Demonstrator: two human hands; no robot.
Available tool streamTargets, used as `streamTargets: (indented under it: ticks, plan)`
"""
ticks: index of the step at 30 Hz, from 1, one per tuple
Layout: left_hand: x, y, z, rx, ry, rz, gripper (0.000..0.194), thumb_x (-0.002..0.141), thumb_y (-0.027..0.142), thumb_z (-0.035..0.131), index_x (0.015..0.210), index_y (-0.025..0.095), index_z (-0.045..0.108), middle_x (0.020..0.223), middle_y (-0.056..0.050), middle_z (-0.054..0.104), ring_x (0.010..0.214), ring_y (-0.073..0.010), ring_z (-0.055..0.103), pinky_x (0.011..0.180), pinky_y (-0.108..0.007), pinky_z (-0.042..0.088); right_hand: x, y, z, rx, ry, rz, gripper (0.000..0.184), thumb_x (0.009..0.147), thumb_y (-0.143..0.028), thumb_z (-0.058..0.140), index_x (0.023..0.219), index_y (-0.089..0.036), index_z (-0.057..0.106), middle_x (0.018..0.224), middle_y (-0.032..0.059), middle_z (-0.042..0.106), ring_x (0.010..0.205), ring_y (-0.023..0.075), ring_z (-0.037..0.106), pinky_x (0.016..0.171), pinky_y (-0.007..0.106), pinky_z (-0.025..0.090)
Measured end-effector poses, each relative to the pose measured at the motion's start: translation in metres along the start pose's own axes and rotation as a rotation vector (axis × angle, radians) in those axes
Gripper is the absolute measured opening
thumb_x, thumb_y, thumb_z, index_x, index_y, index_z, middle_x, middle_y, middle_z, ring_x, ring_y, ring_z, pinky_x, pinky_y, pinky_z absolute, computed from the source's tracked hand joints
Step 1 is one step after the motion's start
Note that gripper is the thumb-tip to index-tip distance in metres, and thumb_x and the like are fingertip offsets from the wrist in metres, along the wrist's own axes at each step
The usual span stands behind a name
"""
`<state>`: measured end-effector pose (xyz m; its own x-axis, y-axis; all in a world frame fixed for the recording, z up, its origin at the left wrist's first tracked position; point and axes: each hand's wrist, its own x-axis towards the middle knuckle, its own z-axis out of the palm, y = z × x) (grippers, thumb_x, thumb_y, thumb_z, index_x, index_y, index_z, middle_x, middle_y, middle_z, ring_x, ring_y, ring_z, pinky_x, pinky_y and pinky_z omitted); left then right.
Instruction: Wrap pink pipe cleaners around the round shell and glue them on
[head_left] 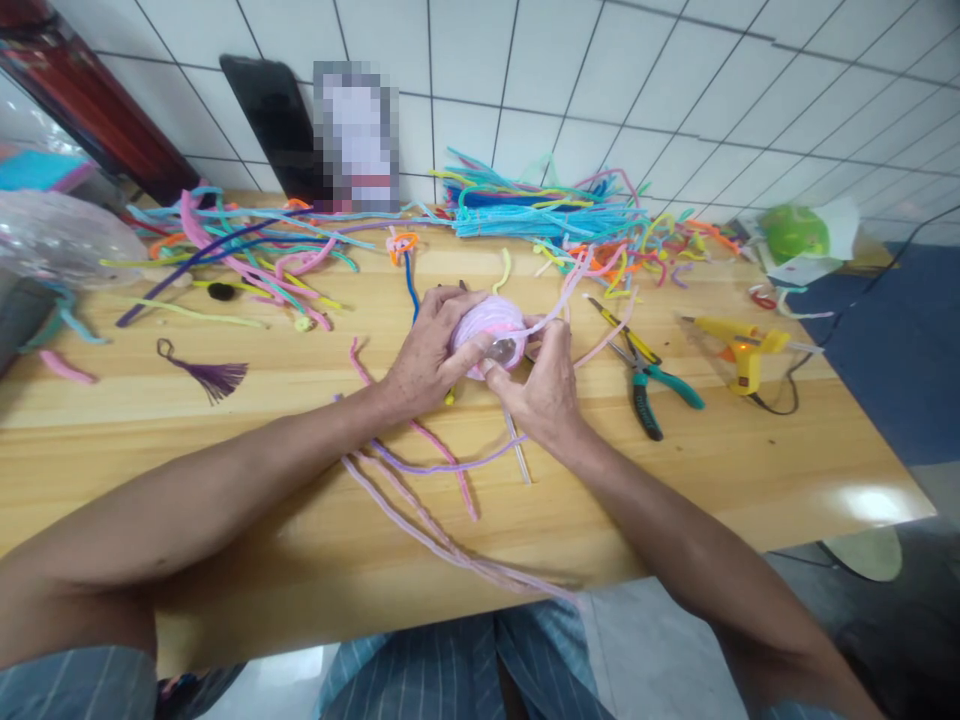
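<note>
Between my hands is a clear rounded piece wrapped in coils of lilac pipe cleaner, a ball-like shape. My left hand is closed around its left side, thumb across the front. On the right, my right hand grips the same ball, its thumb at the bare clear patch. A loose pale pink pipe cleaner end rises from the ball to the upper right. Below my hands lie a purple pipe cleaner, a pink one and a clear thin stick.
To the right rest pliers, a yellow tool and a yellow glue gun with a cord. Pipe cleaners in a blue bundle and loose heaps line the tiled wall. A purple tassel lies left; a dark phone leans behind.
</note>
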<state>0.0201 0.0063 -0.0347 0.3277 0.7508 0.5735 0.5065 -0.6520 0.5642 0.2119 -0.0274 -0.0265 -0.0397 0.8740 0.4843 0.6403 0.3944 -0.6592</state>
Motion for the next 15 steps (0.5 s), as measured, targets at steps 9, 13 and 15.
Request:
streamTargets:
  ticks: [9,13,15]
  plan:
    - [-0.0007,0.0000,0.0000,0.000,0.012,0.009,0.054,0.109,0.056,0.044,0.150,0.023,0.052,0.140,-0.015,0.057,0.136,-0.0297,0.052,0.122,-0.054,0.044,-0.0002,-0.0023,-0.0001,0.004,0.005,0.004,0.050,0.081,-0.036,0.076,0.118,-0.025,0.044,0.117,0.0116,0.059,0.115,0.0313,0.062,0.100,0.052,0.056]
    - [-0.0011,-0.0008,-0.0006,0.013,0.006,0.007,0.054,0.109,0.057,0.044,0.151,0.023,0.051,0.140,-0.014,0.058,0.137,-0.0300,0.052,0.122,-0.054,0.043,-0.0001,-0.0015,-0.0002,0.007,0.005,-0.012,0.052,0.080,-0.036,0.077,0.118,-0.025,0.043,0.118,0.0115,0.060,0.116,0.0318,0.062,0.100,0.053,0.056]
    - [-0.0013,-0.0017,-0.0004,0.020,0.006,0.012,0.054,0.109,0.058,0.043,0.151,0.024,0.051,0.141,-0.014,0.058,0.138,-0.0291,0.052,0.122,-0.053,0.043,0.0001,-0.0007,0.0004,0.003,0.010,-0.012,0.052,0.080,-0.036,0.077,0.117,-0.026,0.043,0.118,0.0109,0.060,0.116,0.0314,0.062,0.100,0.052,0.056]
